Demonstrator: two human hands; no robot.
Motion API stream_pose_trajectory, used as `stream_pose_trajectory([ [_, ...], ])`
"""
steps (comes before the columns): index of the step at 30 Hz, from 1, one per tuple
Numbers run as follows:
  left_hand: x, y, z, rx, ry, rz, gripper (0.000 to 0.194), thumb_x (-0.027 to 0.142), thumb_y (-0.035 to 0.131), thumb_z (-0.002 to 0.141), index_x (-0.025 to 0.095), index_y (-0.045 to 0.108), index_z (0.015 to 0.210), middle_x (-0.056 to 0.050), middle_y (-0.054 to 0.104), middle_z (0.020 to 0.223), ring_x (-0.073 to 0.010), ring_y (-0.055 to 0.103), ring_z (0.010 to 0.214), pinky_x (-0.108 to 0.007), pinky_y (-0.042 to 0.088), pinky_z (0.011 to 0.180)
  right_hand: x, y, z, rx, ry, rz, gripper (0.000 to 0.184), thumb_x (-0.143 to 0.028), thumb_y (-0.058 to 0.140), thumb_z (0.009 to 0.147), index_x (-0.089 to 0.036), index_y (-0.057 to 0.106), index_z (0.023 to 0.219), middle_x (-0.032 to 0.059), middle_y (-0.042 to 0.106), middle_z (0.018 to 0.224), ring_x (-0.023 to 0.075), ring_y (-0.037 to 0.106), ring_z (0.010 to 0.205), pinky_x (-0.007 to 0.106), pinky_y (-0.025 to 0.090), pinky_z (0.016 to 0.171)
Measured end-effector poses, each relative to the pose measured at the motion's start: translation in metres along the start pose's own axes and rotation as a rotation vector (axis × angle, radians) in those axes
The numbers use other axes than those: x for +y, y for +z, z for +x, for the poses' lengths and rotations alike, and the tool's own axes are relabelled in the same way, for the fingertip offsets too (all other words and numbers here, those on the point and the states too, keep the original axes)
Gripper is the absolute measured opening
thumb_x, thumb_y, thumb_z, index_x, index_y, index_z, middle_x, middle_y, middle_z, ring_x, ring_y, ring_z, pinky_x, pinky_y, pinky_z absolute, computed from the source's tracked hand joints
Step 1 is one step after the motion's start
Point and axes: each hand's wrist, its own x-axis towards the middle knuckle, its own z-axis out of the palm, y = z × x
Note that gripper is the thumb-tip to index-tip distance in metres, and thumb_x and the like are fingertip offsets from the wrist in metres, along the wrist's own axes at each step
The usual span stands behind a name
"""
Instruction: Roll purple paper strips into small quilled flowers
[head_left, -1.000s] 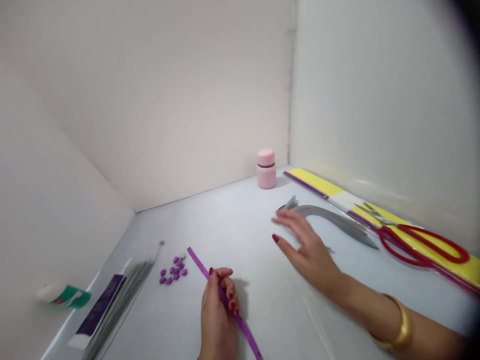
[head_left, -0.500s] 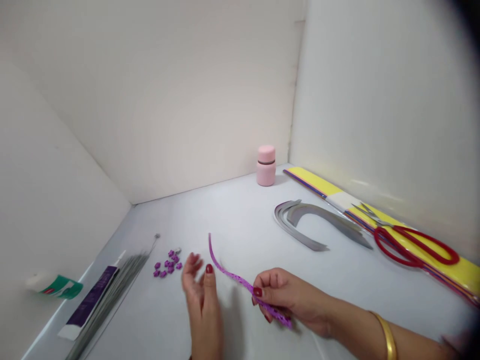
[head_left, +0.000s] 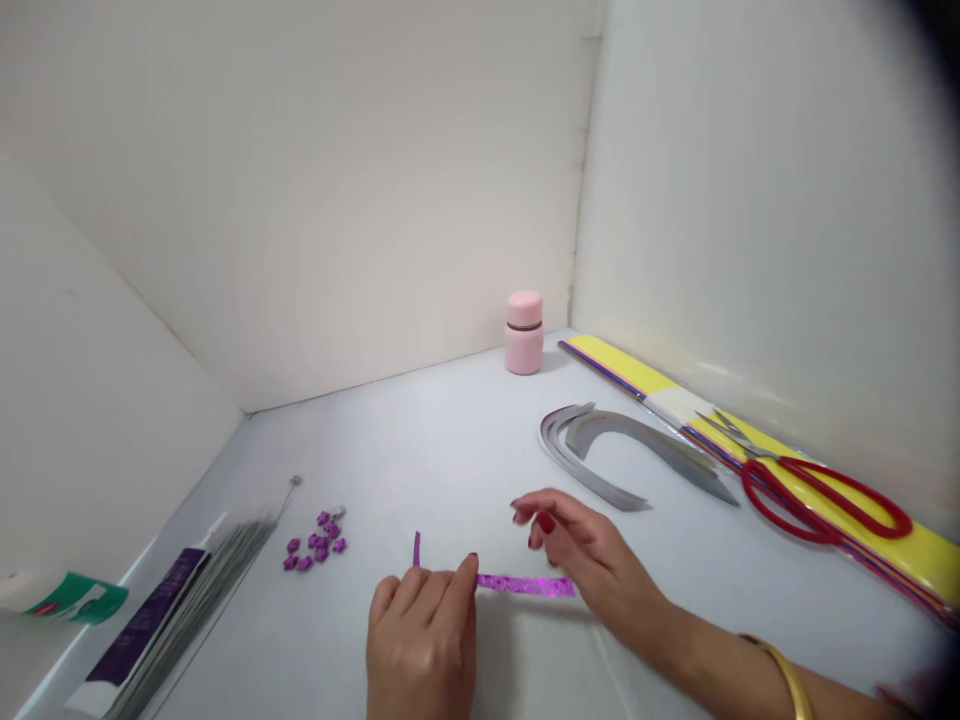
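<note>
A shiny purple paper strip (head_left: 525, 585) runs sideways above the table's near part. My left hand (head_left: 424, 635) pinches it between thumb and fingers, and a short end sticks up behind the knuckles. Close to the strip's right end is my right hand (head_left: 585, 555), fingers apart and curled a little; it does not appear to grip the strip. Several small purple folded stars (head_left: 321, 545) lie in a cluster left of my left hand. Beyond my right hand rests a bundle of curved grey-backed paper strips (head_left: 592, 470).
Red-handled scissors (head_left: 817, 490) lie on a long yellow pack of paper (head_left: 885, 500) along the right wall. A pink jar (head_left: 523, 335) stands at the back. At left are grey wires (head_left: 210, 590), a purple tube (head_left: 146, 630) and a green-and-white tube (head_left: 75, 598).
My right hand first left the curved strips and held the purple strip, then let it go. My left hand opened, then turned over and pinched the strip, which now lies more level.
</note>
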Motion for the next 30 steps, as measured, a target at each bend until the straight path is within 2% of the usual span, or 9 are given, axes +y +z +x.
stream_pose_trajectory([
  [3, 0.000, 0.000, 0.000, -0.004, 0.024, 0.108, 0.018, 0.007, 0.061, 0.072, 0.015, 0.068, 0.087, -0.001, 0.062, 0.050, -0.0170, 0.052, 0.047, -0.030, 0.026, 0.056, -0.004, -0.008, -0.004, 0.045, -0.497, -0.419, 0.034, -0.037, 0.042, 0.088, -0.019, 0.049, 0.116, 0.0129, 0.053, 0.110, 0.0236, 0.050, 0.098, 0.035, 0.045, 0.076],
  [5, -0.001, 0.000, -0.001, 0.000, 0.005, 0.137, 0.017, 0.009, 0.061, 0.073, 0.015, 0.069, 0.086, -0.001, 0.062, 0.050, -0.0176, 0.052, 0.047, -0.030, 0.026, 0.056, -0.005, -0.008, -0.005, 0.025, -0.731, -0.721, 0.032, -0.030, 0.054, 0.084, -0.017, 0.052, 0.113, 0.0128, 0.055, 0.106, 0.0249, 0.049, 0.098, 0.038, 0.043, 0.080],
  [9, 0.000, -0.002, -0.003, 0.029, -0.088, 0.046, 0.023, 0.009, 0.063, 0.072, 0.020, 0.070, 0.091, -0.001, 0.064, 0.052, -0.0181, 0.054, 0.050, -0.028, 0.032, 0.059, -0.005, -0.003, -0.004, 0.043, -0.886, -1.049, 0.015, -0.009, 0.054, 0.081, -0.015, 0.062, 0.093, 0.0057, 0.059, 0.074, 0.0174, 0.049, 0.068, 0.032, 0.040, 0.062],
  [15, 0.013, 0.008, -0.011, 0.117, -0.385, -0.301, 0.018, 0.013, 0.066, 0.069, 0.025, 0.071, 0.080, -0.002, 0.069, 0.059, -0.0172, 0.059, 0.053, -0.025, 0.039, 0.058, 0.001, -0.003, -0.001, 0.068, -0.717, -1.086, 0.024, -0.004, 0.041, 0.085, -0.013, 0.063, 0.089, 0.0031, 0.052, 0.059, 0.0157, 0.044, 0.059, 0.028, 0.035, 0.056],
  [20, 0.014, 0.011, -0.010, -0.090, -0.145, -0.274, 0.020, 0.011, 0.048, 0.081, 0.015, 0.066, 0.090, -0.008, 0.068, 0.079, -0.0189, 0.060, 0.068, -0.026, 0.045, 0.062, 0.000, -0.001, -0.004, -0.063, -0.402, -0.803, 0.023, -0.012, 0.041, 0.087, -0.017, 0.063, 0.085, 0.0036, 0.055, 0.068, 0.0153, 0.049, 0.067, 0.026, 0.037, 0.061],
  [23, 0.010, 0.006, -0.007, -0.052, -0.152, -0.084, 0.021, 0.011, 0.048, 0.082, 0.017, 0.066, 0.092, -0.005, 0.064, 0.069, -0.0174, 0.055, 0.058, -0.027, 0.043, 0.054, -0.004, 0.001, -0.004, -0.053, -0.328, -0.687, 0.025, -0.015, 0.041, 0.087, -0.017, 0.065, 0.081, 0.0044, 0.056, 0.068, 0.0159, 0.049, 0.067, 0.028, 0.036, 0.063],
  [25, 0.010, 0.003, -0.007, -0.027, -0.195, -0.155, 0.021, 0.011, 0.050, 0.082, 0.018, 0.066, 0.094, -0.004, 0.066, 0.070, -0.0162, 0.059, 0.060, -0.025, 0.044, 0.057, -0.007, 0.002, -0.004, -0.079, -0.157, -0.454, 0.022, -0.020, 0.044, 0.086, -0.015, 0.065, 0.081, 0.0034, 0.057, 0.066, 0.0144, 0.049, 0.063, 0.027, 0.037, 0.060],
  [27, 0.013, 0.002, -0.006, -0.051, -0.363, -0.389, 0.017, 0.013, 0.053, 0.080, 0.018, 0.067, 0.090, -0.004, 0.069, 0.075, -0.0149, 0.063, 0.064, -0.023, 0.046, 0.062, -0.010, 0.005, -0.003, -0.142, 0.106, -0.112, 0.020, -0.028, 0.051, 0.084, -0.014, 0.064, 0.079, 0.0009, 0.055, 0.061, 0.0116, 0.047, 0.056, 0.023, 0.036, 0.054],
  [30, 0.021, 0.003, 0.000, -0.155, -0.842, -0.817, 0.013, 0.024, 0.059, 0.076, 0.017, 0.069, 0.080, -0.002, 0.069, 0.063, -0.0135, 0.061, 0.056, -0.021, 0.047, 0.056, -0.011, 0.011, -0.001, -0.176, 0.356, 0.323, 0.022, -0.034, 0.063, 0.075, -0.013, 0.064, 0.076, -0.0020, 0.052, 0.057, 0.0079, 0.043, 0.051, 0.020, 0.035, 0.050],
])
